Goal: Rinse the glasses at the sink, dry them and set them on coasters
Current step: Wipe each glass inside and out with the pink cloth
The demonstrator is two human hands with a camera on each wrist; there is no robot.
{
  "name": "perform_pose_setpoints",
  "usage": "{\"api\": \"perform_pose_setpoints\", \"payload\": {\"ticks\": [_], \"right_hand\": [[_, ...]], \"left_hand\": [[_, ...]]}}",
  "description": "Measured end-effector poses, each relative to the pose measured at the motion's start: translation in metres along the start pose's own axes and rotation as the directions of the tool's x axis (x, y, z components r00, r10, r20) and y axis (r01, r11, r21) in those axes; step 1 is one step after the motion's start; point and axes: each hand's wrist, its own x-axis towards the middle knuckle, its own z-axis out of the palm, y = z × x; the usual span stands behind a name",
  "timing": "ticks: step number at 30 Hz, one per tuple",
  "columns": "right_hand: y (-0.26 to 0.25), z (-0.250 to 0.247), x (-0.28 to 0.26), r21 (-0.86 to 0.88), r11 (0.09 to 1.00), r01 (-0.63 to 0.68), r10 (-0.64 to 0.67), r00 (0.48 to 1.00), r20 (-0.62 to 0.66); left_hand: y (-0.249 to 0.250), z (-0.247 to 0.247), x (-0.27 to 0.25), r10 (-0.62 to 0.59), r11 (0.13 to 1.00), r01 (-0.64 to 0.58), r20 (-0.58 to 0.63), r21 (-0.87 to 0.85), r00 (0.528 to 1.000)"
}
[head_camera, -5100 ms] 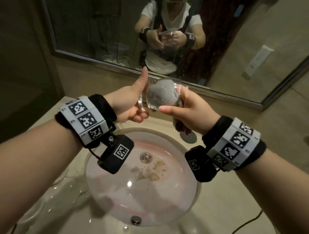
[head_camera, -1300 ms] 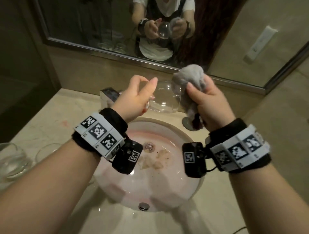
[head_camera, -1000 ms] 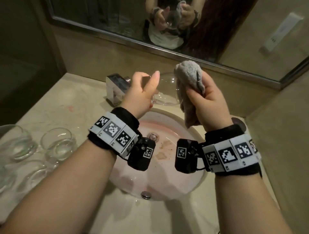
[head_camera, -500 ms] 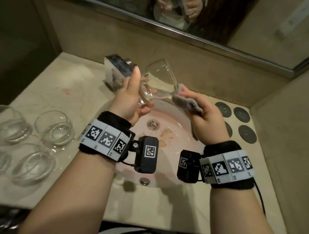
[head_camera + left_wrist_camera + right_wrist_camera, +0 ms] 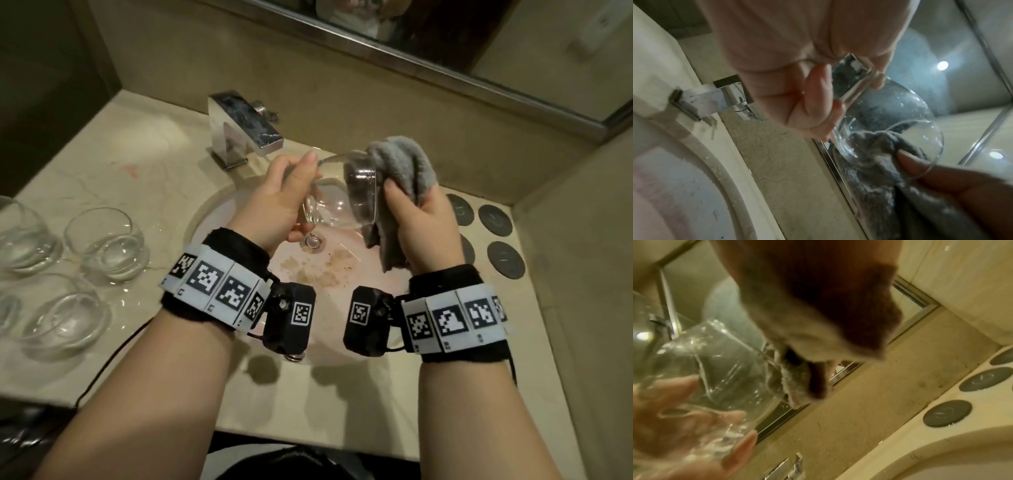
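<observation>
Over the sink [image 5: 219,219] my left hand [image 5: 291,195] grips a clear round glass [image 5: 334,205] by its thick base, tipped on its side with the mouth to the right. My right hand [image 5: 411,216] holds a grey cloth [image 5: 400,164] bunched against the mouth. In the left wrist view part of the cloth [image 5: 873,155] sits inside the glass [image 5: 900,113], with my right thumb on the rim. The right wrist view shows the glass [image 5: 705,363] and the cloth [image 5: 789,386] from below. Dark round coasters [image 5: 495,219] lie on the counter at the right.
Several wet glasses [image 5: 106,246] stand on the counter at the left. A square chrome faucet [image 5: 243,126] is behind the basin, and a mirror [image 5: 445,51] runs along the back wall. A side wall closes the right end beyond the coasters [image 5: 947,413].
The glass has tipped from mouth-up to lying sideways. The cloth has moved from the outer lower side of the glass up to its mouth, partly inside. The view has tilted further down.
</observation>
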Motion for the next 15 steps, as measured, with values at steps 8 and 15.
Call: {"api": "perform_pose_setpoints", "payload": {"ticks": [8, 15], "right_hand": [[-0.004, -0.001, -0.005, -0.011, 0.984, 0.177, -0.176, 0.983, 0.042], [0.004, -0.004, -0.008, 0.027, 0.95, 0.312, -0.313, 0.95, 0.022]], "left_hand": [[0.0, 0.002, -0.003, -0.094, 0.979, 0.096, 0.018, -0.179, 0.995], [-0.001, -0.005, 0.0, -0.154, 0.954, 0.148, -0.001, -0.26, 0.988]]}}
